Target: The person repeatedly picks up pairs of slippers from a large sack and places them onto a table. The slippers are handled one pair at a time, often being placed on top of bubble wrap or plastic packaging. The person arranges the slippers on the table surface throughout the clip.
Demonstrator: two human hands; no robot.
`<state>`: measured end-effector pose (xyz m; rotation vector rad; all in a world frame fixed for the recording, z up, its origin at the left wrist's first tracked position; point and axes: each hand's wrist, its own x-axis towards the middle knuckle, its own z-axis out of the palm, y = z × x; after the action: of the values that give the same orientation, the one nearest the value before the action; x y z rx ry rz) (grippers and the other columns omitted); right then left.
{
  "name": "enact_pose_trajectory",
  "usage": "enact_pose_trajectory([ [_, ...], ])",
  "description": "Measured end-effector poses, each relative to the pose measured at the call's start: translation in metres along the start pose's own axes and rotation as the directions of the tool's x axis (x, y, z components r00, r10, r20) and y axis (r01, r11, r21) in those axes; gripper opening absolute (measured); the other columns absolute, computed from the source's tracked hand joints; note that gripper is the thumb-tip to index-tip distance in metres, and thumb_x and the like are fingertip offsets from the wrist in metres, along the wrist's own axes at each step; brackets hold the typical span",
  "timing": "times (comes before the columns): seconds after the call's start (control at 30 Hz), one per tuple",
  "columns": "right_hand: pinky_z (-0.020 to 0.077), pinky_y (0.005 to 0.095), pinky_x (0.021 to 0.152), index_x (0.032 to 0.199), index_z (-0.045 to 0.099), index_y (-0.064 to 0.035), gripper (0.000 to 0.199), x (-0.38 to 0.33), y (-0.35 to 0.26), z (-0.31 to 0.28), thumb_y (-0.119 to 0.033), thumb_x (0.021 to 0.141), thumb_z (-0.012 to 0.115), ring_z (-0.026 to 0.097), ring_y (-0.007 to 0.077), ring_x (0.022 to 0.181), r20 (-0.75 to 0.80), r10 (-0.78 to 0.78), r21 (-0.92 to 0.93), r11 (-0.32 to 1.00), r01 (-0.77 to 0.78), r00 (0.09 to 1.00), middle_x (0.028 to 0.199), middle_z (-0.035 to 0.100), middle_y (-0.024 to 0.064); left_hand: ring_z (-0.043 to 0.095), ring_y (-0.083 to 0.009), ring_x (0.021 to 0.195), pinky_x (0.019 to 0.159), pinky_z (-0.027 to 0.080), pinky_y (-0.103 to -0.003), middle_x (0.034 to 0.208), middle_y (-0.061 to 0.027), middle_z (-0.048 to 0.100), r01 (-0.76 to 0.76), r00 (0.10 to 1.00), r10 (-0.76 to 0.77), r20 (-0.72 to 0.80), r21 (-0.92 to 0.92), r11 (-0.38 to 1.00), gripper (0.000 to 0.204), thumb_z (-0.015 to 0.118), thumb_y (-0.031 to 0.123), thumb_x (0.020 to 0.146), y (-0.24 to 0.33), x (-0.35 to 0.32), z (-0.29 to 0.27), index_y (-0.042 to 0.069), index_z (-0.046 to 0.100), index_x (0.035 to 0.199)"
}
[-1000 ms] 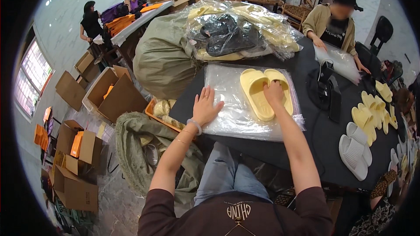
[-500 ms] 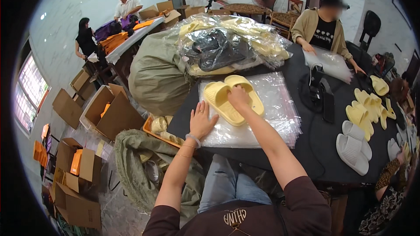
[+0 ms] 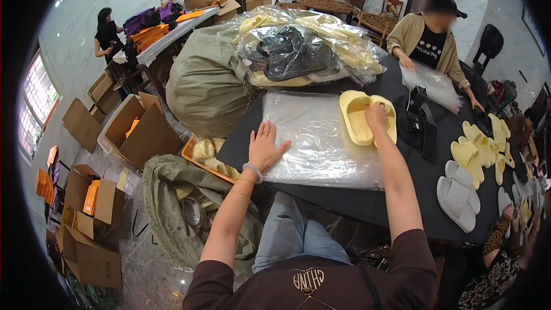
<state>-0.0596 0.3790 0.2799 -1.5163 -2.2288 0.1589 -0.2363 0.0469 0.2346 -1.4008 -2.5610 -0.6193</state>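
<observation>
A pair of pale yellow slide slippers (image 3: pixel 356 119) rests at the right end of a stack of clear plastic bags (image 3: pixel 310 149) on the dark table. My right hand (image 3: pixel 376 117) is closed on the right slipper, its fingertips partly hidden inside. Flat on the left part of the stack lies my left hand (image 3: pixel 265 148), fingers stretched out and holding nothing. Behind the stack, clear-bagged yellow and black slippers (image 3: pixel 310 46) are heaped beside a bulging grey-green sack (image 3: pixel 204 86).
A black device on a stand (image 3: pixel 423 123) is right of the stack. Further right are yellow slippers (image 3: pixel 468 163) and grey slippers (image 3: pixel 456 204). A co-worker (image 3: pixel 427 40) handles plastic bags across the table. An orange basket (image 3: pixel 189 152), an open sack (image 3: pixel 172 201) and cardboard boxes (image 3: pixel 146 135) stand left.
My right hand has carried the yellow slippers from the stack's middle to its right end, turning them more upright in view. My left hand stays on the bags.
</observation>
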Motion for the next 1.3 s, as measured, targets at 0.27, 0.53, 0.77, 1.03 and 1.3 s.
enact_pose_trajectory([
  [0.27,0.0523,0.0445,0.067,0.082,0.067,0.0014,0.031,-0.07,-0.09,-0.041,-0.029,0.083,0.058,0.066,0.035,0.076,0.102,-0.378,0.297,0.894,0.334,0.92,0.078,0.066,0.0213,0.021,-0.0292,0.14,0.111,0.018,-0.05,0.148,-0.0169,0.029,-0.015,0.999,0.013,0.049,0.041,0.999,0.098,0.051,0.072,0.075,0.002,0.0,-0.004,0.0,0.035,0.139],
  [0.53,0.0498,0.0473,0.08,0.099,0.062,0.0019,0.037,-0.151,-0.105,-0.009,-0.032,0.09,0.05,0.06,0.0379,0.095,0.175,-0.472,0.289,0.864,0.413,0.864,0.109,0.058,0.0231,0.022,-0.0299,0.14,0.11,0.021,-0.051,0.149,-0.0134,0.029,-0.031,0.996,0.025,0.091,0.068,0.997,0.088,0.055,0.065,0.076,-0.005,0.01,0.002,0.01,0.034,0.142],
  [0.77,0.0476,0.0475,0.084,0.102,0.061,0.0028,0.042,-0.119,-0.044,-0.021,-0.036,0.09,0.049,0.06,0.0375,0.099,0.221,-0.289,0.219,0.946,0.241,0.932,0.112,0.057,0.0234,0.02,-0.0282,0.14,0.112,0.016,-0.047,0.15,-0.0145,0.026,0.011,0.991,-0.021,0.134,0.076,0.997,0.099,0.052,0.072,0.075,0.008,0.006,-0.009,0.001,0.032,0.141],
  [1.03,0.0467,0.0473,0.083,0.1,0.059,0.0064,0.041,-0.076,0.025,-0.009,-0.032,0.088,0.056,0.058,0.04,0.097,0.064,-0.311,0.164,0.941,0.297,0.948,0.111,0.057,0.0247,0.019,-0.0278,0.14,0.112,0.016,-0.046,0.15,-0.0138,0.025,0.005,0.993,-0.015,0.12,0.088,0.996,0.098,0.051,0.071,0.076,0.007,0.006,-0.006,0.002,0.032,0.142],
  [1.3,0.0438,0.0448,0.088,0.111,0.058,0.0025,0.039,-0.073,0.041,0.012,-0.028,0.086,0.059,0.052,0.0392,0.107,-0.006,-0.302,0.275,0.916,0.292,0.953,0.119,0.053,0.0224,0.02,-0.0267,0.14,0.112,0.016,-0.045,0.15,-0.013,0.026,0.003,0.995,-0.01,0.098,0.076,0.997,0.085,0.043,0.065,0.085,0.004,0.006,-0.001,0.003,0.032,0.142],
])
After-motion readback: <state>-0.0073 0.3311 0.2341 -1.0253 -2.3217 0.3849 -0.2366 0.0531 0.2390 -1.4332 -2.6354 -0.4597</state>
